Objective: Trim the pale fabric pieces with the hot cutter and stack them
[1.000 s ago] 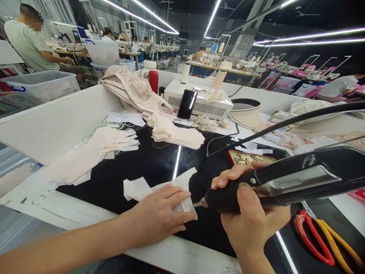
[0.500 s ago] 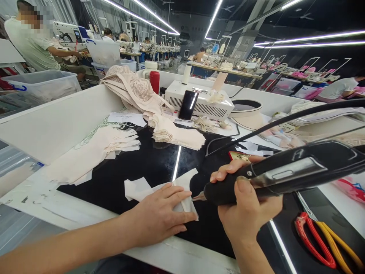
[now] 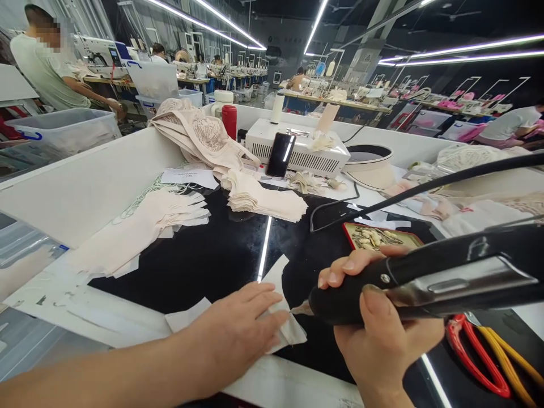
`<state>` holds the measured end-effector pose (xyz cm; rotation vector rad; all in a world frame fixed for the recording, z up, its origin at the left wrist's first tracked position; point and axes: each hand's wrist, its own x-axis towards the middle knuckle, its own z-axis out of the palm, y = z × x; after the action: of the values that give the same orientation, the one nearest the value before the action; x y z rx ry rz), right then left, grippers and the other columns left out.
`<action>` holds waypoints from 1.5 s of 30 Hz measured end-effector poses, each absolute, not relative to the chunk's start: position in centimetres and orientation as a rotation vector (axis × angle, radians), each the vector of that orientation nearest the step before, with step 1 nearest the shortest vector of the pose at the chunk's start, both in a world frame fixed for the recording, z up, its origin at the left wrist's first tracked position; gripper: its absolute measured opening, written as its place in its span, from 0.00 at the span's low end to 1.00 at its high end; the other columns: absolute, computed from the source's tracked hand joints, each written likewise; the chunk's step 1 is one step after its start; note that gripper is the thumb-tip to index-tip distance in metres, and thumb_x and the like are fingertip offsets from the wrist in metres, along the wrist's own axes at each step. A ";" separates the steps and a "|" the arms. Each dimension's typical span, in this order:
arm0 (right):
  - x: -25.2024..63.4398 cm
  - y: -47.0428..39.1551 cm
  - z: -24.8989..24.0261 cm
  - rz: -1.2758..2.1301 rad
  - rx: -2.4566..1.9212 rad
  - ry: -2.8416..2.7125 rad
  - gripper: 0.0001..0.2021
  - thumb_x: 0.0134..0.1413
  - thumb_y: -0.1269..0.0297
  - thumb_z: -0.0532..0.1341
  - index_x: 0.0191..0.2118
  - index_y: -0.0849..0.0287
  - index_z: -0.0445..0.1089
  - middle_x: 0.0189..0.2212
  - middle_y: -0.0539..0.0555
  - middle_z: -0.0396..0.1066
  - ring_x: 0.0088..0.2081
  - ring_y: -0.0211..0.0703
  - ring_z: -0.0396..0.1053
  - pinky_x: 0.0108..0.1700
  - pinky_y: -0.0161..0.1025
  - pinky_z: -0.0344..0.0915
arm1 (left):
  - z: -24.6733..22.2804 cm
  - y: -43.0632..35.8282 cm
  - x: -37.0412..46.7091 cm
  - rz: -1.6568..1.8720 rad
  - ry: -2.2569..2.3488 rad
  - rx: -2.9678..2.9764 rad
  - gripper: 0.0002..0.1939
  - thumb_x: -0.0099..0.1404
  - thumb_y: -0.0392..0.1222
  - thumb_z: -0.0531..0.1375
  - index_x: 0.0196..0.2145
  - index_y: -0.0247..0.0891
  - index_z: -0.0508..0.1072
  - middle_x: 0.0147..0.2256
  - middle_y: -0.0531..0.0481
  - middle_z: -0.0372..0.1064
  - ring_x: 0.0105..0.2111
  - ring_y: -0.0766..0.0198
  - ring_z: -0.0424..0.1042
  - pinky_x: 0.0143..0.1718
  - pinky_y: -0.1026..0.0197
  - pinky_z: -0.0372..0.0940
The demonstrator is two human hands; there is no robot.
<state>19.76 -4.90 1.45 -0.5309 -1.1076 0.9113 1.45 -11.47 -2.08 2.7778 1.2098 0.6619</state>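
Observation:
My left hand (image 3: pixel 244 331) lies flat, fingers spread, on a pale fabric piece (image 3: pixel 278 277) at the near edge of the black work surface (image 3: pixel 204 255). A corner of white material (image 3: pixel 187 315) shows beside the wrist. My right hand (image 3: pixel 378 323) is wrapped round a black corded handheld tool (image 3: pixel 425 277). The tool's thin metal tip points left and meets or nearly meets the fabric's right side, close to my left fingertips; contact is hard to tell.
Stacked beige fabric pieces (image 3: pixel 140 232) lie left, with more (image 3: pixel 263 195) at centre back. Red-and-yellow scissors (image 3: pixel 480 357) rest at right, near a small tray (image 3: pixel 346 229). A phone (image 3: pixel 280 154) leans on a white vented box (image 3: pixel 301 147). Someone sits far left.
My left hand has slid slightly nearer to me with the fabric, which has turned a little. My right hand and the tool have shifted right and down, uncovering more of the small tray.

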 end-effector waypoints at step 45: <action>19.3 -5.3 1.2 0.929 -0.528 -1.118 0.17 0.60 0.63 0.74 0.52 0.51 0.72 0.33 0.47 0.75 0.29 0.39 0.74 0.33 0.40 0.74 | -2.2 -6.5 -1.5 0.156 0.879 3.027 0.25 0.73 0.59 0.66 0.61 0.49 0.71 0.46 0.43 0.69 0.41 0.53 0.71 0.46 0.53 0.70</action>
<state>19.30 -5.30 1.23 -0.5278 -1.1182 0.9291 -1.51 -6.52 -2.16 3.0274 0.8793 0.1559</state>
